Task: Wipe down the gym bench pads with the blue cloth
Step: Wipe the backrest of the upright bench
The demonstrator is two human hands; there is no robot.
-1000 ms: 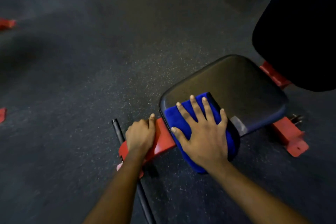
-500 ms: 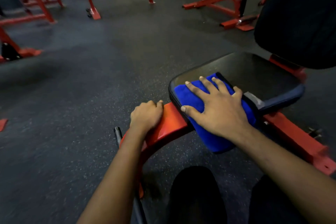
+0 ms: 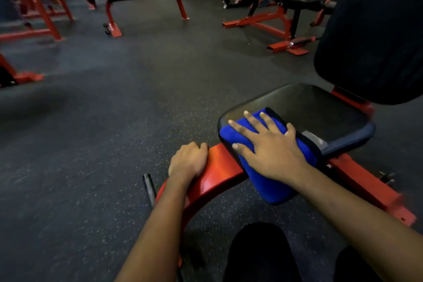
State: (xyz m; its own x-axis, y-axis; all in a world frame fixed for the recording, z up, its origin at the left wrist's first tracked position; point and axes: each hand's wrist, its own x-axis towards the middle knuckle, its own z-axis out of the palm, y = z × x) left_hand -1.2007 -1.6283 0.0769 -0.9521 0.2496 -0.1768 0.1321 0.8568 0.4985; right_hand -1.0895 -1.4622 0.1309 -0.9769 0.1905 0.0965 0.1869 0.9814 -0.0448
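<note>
Hanging lengthwise over pad (image 3: 320, 107), blue cloth (image 3: 263, 186); right hand (image 3: 272, 149) spread, left hand (image 3: 188, 159) gripping frame (image 3: 218, 170)

The left hand (image 3: 188, 162) sits just left of centre in the lower half of the frame. Its knuckles are up and its fingers curl over the far edge of the red frame bar (image 3: 219, 174), and its bare forearm runs straight down to the bottom edge. The right hand (image 3: 267, 151), right of centre, lies flat and palm-down on the blue cloth (image 3: 267, 190) with fingers straight and spread, thumb pointing left, its bare forearm slanting away to the lower right corner.
</note>
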